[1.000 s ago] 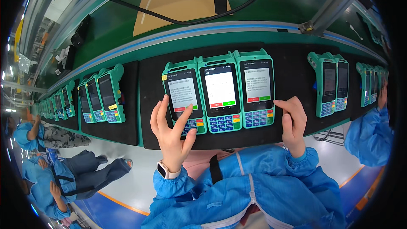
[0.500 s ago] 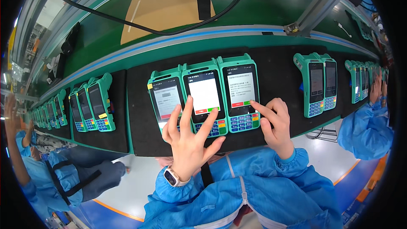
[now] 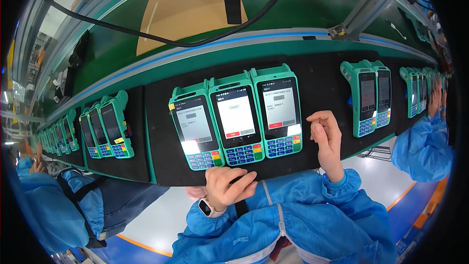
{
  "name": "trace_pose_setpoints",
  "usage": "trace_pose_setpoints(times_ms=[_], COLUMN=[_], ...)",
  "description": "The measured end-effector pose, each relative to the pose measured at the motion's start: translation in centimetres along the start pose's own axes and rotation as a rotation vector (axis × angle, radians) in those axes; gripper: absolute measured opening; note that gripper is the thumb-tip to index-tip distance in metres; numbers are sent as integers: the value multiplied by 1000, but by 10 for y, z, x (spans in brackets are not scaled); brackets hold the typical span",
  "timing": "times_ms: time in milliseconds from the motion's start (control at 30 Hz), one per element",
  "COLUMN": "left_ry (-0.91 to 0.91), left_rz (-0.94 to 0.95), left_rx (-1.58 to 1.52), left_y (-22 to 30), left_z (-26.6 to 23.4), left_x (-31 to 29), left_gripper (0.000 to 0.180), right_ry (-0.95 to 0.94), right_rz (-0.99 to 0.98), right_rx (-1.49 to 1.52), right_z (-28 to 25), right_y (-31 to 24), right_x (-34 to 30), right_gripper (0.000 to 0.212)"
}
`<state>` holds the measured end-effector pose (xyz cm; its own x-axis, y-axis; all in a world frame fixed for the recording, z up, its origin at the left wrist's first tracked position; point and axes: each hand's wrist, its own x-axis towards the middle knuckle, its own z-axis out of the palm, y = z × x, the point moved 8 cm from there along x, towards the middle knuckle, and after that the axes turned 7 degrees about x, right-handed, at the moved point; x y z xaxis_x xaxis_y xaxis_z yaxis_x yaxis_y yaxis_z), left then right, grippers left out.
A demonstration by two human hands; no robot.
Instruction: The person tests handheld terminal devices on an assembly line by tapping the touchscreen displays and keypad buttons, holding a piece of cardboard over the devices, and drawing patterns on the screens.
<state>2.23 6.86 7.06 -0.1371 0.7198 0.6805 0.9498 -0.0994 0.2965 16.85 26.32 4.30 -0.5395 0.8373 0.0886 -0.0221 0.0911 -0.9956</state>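
Three green handheld card-payment terminals stand side by side before me: the left one [image 3: 198,127], the middle one [image 3: 235,115] and the right one [image 3: 280,100]. All three screens are lit, above coloured keypads. My left hand [image 3: 225,186] hovers at the mat's near edge, just below the left and middle terminals; its fingers are half bent, with gaps between them, and nothing is in them. Beside the right terminal, off its right edge, is my right hand [image 3: 327,139]. Its fingers are curled in loosely, with nothing visible in them.
Black mats [image 3: 163,142] line the green bench. More terminals [image 3: 110,127] stand to the left, and another pair [image 3: 369,98] to the right. A black cable [image 3: 181,44] hangs across the far side, over a brown board [image 3: 176,5]. Co-workers in blue sit at both sides.
Both hands have come off the terminals: the left drew back toward me, the right moved right. The right terminal's screen shows a different page, and the middle screen changed too.
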Motion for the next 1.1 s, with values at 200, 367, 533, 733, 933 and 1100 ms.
trace_pose_setpoints(times_ms=[200, 367, 533, 733, 933, 1100], left_ry=[-27, -34, -178, -253, -295, -193], left_rz=[18, -7, -116, -228, -345, -330], left_rx=[37, 54, 178, 210, 289, 217], left_y=[4, 2, 1, -9, -15, -24], left_z=[3, 4, 7, 10, 7, -11], left_x=[-3, -5, 10, 8, 16, -2], left_gripper=[19, 20, 33, 47, 46, 48], right_ry=[-19, -14, -132, -243, -281, -195], right_rz=[-22, -1, -356, -466, -443, -433], right_rx=[-13, -10, -333, -700, -741, -616], right_z=[2, 3, 15, 35, 43, 27], right_y=[-1, -2, -32, -39, -38, -34], right_x=[1, 1, -3, -13, -9, -7], right_gripper=[15, 15, 34, 50, 51, 57])
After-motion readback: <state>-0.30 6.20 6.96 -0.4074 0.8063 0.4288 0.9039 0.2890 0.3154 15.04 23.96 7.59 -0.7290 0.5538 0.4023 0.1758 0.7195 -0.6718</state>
